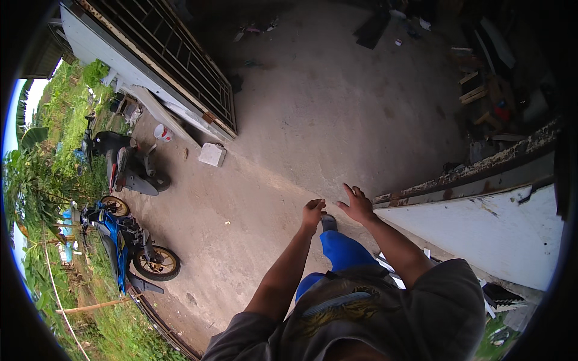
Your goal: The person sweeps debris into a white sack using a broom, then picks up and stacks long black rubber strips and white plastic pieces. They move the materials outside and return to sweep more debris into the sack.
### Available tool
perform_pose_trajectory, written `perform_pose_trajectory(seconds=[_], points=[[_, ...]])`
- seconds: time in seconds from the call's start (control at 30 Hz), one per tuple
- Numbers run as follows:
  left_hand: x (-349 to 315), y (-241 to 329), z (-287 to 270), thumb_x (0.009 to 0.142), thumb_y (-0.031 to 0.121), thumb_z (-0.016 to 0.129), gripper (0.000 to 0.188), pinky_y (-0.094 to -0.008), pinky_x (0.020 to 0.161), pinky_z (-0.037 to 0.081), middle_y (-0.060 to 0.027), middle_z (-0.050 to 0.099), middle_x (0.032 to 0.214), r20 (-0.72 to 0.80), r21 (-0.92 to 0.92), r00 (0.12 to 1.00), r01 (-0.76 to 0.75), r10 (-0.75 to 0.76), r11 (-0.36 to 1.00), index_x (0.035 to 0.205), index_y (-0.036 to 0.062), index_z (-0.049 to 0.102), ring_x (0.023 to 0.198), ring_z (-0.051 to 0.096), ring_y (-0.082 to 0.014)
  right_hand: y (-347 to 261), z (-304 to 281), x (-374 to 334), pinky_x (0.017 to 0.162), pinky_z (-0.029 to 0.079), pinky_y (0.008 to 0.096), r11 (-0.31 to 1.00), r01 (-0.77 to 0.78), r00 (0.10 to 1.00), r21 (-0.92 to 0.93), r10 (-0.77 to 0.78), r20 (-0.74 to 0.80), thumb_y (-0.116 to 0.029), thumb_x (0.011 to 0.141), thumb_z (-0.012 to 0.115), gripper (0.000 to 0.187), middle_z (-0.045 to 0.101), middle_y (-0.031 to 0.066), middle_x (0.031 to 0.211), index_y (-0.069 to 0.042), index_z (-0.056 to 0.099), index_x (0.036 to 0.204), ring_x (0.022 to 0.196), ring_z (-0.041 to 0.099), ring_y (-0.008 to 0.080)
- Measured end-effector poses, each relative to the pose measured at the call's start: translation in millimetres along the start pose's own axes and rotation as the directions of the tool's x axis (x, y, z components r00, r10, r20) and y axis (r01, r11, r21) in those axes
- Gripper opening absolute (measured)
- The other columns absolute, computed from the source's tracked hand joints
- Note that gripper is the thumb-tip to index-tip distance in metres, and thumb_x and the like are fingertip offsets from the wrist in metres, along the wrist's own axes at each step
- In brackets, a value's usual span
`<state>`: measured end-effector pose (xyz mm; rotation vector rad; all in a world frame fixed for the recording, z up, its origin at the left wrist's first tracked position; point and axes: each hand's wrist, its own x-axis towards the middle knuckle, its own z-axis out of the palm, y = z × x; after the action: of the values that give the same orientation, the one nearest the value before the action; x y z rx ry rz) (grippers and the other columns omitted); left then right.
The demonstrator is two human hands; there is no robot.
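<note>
My left hand [312,214] is held out before my body with its fingers curled in. Whatever it may hold is hidden or too small to make out. To its right, my right hand [357,206] is open, its thumb and fingers apart and nothing in it. Both hands are in the air above the concrete floor [265,204], near a doorway. Below them show a dark shoe [329,222] and my blue trouser leg [346,249].
A white wall [475,225] borders the doorway on the right. On the left are a barred metal gate [174,54], a white block [212,154], a white bucket [162,133], a dark scooter [129,162] and a blue motorcycle [123,243]. Wooden pieces [472,90] lie inside at right.
</note>
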<state>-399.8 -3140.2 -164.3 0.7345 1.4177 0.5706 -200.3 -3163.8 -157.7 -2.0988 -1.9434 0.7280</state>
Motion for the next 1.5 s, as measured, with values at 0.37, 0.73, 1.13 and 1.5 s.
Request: perform_pose_trajectory(seconds=[0.37, 0.73, 1.13, 1.5], points=[[145.1, 202.6, -70.3, 0.095, 0.036, 0.065, 0.038, -0.026, 0.062, 0.046, -0.0034, 0.069, 0.099, -0.074, -0.16, 0.994, -0.087, 0.076, 0.983, 0.116, 0.0046, 0.064, 0.076, 0.067, -0.0144, -135.1, -86.5, 254.3, 0.1, 0.046, 0.0492, 0.984, 0.134, 0.99, 0.117, -0.137, 0.023, -0.048, 0.089, 0.065, 0.077, 0.044, 0.0217, 0.142, -0.017, 0.032, 0.151, 0.129, 0.048, 0.0393], [334.0, 401.3, -169.1, 0.095, 0.035, 0.063, 0.039, -0.0261, 0.062, 0.049, -0.0094, 0.07, 0.101, -0.006, -0.029, 0.986, -0.166, 0.166, 0.986, 0.115, 0.0008, 0.063, 0.078, 0.068, -0.0159, -249.0, -154.9, 517.7, 0.099, 0.047, 0.0482, 0.992, 0.114, 0.989, 0.051, -0.118, 0.092, -0.048, 0.088, 0.067, 0.079, 0.043, 0.0222, 0.142, -0.016, 0.031, 0.151, 0.128, 0.048, 0.041], [507.6, 645.7, -215.5, 0.096, 0.041, 0.059, 0.045, -0.0299, 0.062, 0.05, -0.0111, 0.069, 0.104, 0.036, 0.017, 0.98, -0.197, 0.196, 0.98, 0.117, 0.0018, 0.062, 0.077, 0.068, -0.0175, -314.4, -249.3, 793.7, 0.099, 0.047, 0.0494, 0.972, 0.234, 0.97, 0.012, -0.233, -0.064, -0.049, 0.088, 0.066, 0.08, 0.042, 0.0265, 0.141, -0.015, 0.032, 0.151, 0.127, 0.048, 0.0438], [723.5, 825.3, -245.8, 0.097, 0.04, 0.057, 0.042, -0.0298, 0.063, 0.049, -0.0098, 0.069, 0.102, -0.125, -0.061, 0.97, -0.217, 0.208, 0.974, 0.12, 0.0047, 0.061, 0.075, 0.068, -0.0173, -348.8, -310.8, 1106.6, 0.09, 0.051, 0.0533, 0.878, 0.476, 0.879, -0.045, -0.476, 0.018, -0.054, 0.085, 0.067, 0.08, 0.043, 0.0266, 0.141, -0.02, 0.035, 0.15, 0.123, 0.053, 0.0423]])
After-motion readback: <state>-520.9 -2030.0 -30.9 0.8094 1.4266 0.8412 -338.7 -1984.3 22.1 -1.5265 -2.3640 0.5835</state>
